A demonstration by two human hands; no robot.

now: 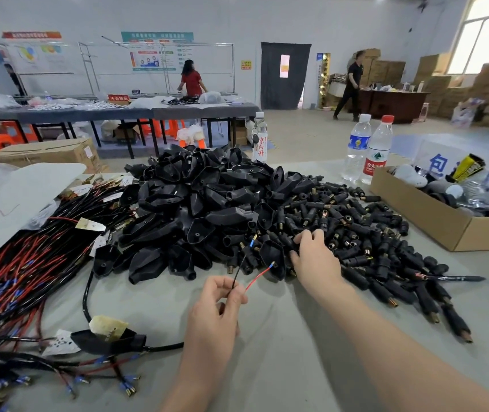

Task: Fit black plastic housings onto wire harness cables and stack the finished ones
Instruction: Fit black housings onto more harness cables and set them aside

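Diagonally up-right: red wire (258,277).

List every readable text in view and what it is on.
"不合格区": red sign on the far table.
"农夫山泉": red-capped bottle.
"白开": leftmost bottle.
"包", "区": clear sign behind the cardboard box.
Wall posters, blue-label bottle: too blurred to read.

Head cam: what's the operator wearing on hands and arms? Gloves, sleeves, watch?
Nothing visible. Left hand and right hand are bare, no gloves, rings or finger cots. Left forearm and right forearm are uncovered to the frame edge: no sleeves, watch or wrist strap in view.
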